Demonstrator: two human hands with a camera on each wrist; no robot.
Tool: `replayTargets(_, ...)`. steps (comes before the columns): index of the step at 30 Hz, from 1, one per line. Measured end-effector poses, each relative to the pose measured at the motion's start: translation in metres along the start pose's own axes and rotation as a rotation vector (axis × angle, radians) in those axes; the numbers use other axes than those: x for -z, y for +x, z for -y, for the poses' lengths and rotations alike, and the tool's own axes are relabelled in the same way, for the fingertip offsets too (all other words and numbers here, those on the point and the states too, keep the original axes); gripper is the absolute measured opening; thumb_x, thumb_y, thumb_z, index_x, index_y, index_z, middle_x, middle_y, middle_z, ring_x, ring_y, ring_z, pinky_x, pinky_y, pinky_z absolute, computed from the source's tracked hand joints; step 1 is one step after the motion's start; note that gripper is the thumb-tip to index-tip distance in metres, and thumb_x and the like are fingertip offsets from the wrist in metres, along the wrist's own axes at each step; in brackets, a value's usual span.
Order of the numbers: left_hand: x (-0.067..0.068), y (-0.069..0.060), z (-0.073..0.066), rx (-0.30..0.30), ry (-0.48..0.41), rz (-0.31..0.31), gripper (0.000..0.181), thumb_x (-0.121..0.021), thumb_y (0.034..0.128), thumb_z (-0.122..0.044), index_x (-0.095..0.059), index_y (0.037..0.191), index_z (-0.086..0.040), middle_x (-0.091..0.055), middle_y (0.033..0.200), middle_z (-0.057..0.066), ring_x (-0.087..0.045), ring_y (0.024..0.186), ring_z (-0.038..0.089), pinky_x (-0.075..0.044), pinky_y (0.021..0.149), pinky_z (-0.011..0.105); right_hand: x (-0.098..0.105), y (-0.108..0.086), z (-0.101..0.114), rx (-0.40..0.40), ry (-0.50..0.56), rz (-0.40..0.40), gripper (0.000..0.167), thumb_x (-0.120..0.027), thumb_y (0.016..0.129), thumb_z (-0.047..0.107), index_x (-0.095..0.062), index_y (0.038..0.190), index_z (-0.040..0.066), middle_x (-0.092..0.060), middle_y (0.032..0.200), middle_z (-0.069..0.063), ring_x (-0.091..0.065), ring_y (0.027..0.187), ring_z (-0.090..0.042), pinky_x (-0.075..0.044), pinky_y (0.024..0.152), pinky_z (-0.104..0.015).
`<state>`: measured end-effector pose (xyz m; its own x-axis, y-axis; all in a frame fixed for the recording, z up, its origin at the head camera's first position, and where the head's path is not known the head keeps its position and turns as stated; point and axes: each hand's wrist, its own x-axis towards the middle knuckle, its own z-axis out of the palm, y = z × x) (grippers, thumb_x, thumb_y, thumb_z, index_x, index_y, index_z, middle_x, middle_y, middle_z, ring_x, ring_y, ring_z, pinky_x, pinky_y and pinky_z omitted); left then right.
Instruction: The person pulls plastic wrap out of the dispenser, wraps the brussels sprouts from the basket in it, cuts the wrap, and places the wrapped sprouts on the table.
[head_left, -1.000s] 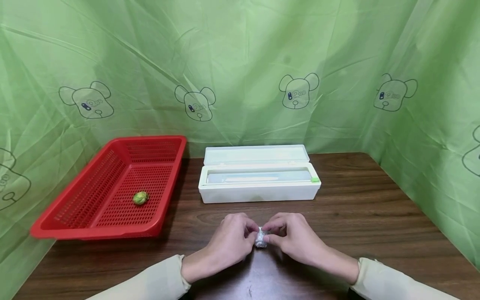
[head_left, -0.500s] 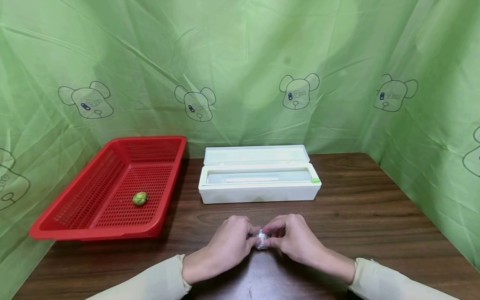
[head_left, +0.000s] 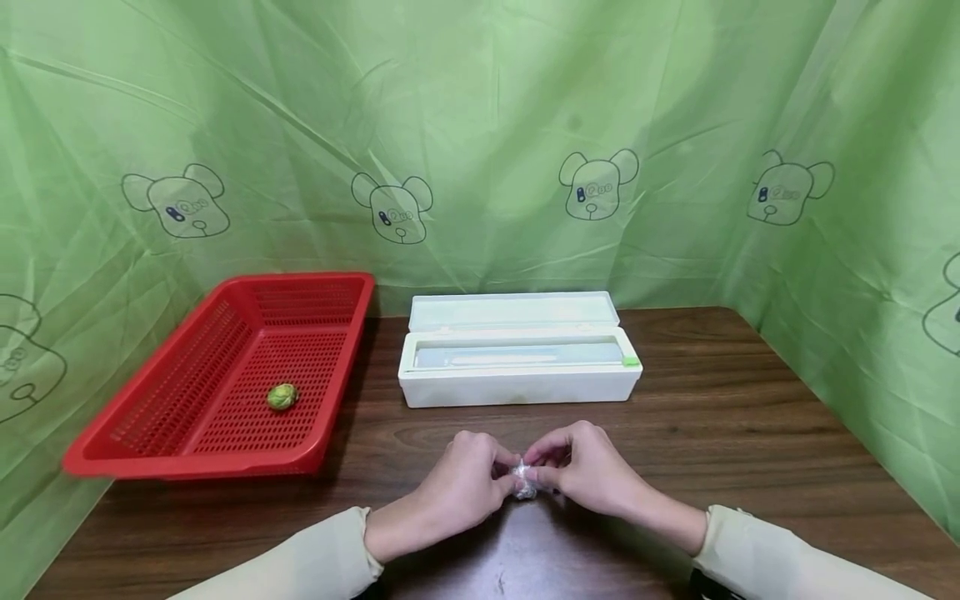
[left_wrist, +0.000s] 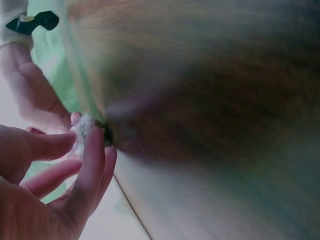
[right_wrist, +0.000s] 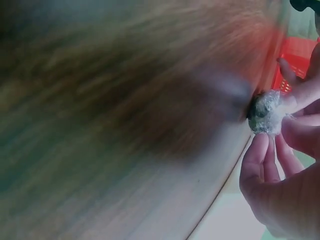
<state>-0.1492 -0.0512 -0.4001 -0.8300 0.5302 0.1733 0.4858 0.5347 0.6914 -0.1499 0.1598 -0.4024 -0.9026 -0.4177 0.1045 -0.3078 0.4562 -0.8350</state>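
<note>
**Wrapped bundle pinched between two hands, in front of the white case**

Head view, read from left to right, with the white case as reference. To the left of the case, a red perforated basket rests on the dark wood-grained worktop; one small, round green sprout lies on its floor. In front of the case and towards its left end, the left hand extends from a pale left sleeve, its thumb and fingers closed on the bundle. The bundle, small and rounded, sits directly in front of the middle of the case and apart from it; its wrapping is clear, shiny and crinkled, and the right wrist view shows a dark green patch through it. Whether it touches the worktop cannot be told. The case stands with its lid laid back on the far side; a bright green tab marks its right end. In front of the case and towards that end, the right hand likewise has thumb and fingers clamped on the bundle; its pale right sleeve runs off to the lower right. Behind the case hangs a green curtain printed with outlined animal heads.
</note>
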Motion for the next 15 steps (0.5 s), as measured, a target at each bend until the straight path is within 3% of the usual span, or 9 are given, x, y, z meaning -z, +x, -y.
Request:
replayTargets(5, 0.0026, 0.0009, 0.0026, 0.074, -0.135, 0.017, 0.012, -0.082, 0.0918, -0.006, -0.083, 0.103, -0.001, -0.073, 0.067, -0.003, -0.056, 0.039, 0.002, -0.049, 0.040, 0.024, -0.0034, 0.0016, -0.0039, -0.015, 0.018, -0.005, 0.008, -0.087, 0.087, 0.009, -0.080, 0.090, 0.008, -0.071, 0.071, 0.000, -0.066, 0.055, -0.023, -0.055, 0.052, -0.029)
replayTargets(10, 0.0035, 0.0037, 0.0036, 0.095, -0.123, 0.011, 0.011, -0.084, 0.0857, 0.002, -0.083, 0.096, -0.002, -0.072, 0.067, -0.003, -0.055, 0.040, 0.002, -0.050, 0.043, 0.024, -0.0055, 0.0023, -0.0052, -0.033, -0.002, -0.026, 0.011, -0.089, 0.084, 0.006, -0.080, 0.089, 0.010, -0.071, 0.072, 0.003, -0.065, 0.059, -0.015, -0.056, 0.053, -0.029)
replayTargets(15, 0.0049, 0.0062, 0.0048, 0.130, -0.183, 0.026, 0.010, -0.084, 0.0849, 0.004, -0.082, 0.093, -0.001, -0.071, 0.065, -0.003, -0.056, 0.036, 0.009, -0.050, 0.039, 0.028, -0.0044, 0.0023, -0.0042, -0.055, 0.025, -0.029, 0.013, -0.090, 0.083, 0.006, -0.080, 0.091, 0.007, -0.072, 0.074, 0.002, -0.066, 0.061, -0.015, -0.056, 0.052, -0.030)
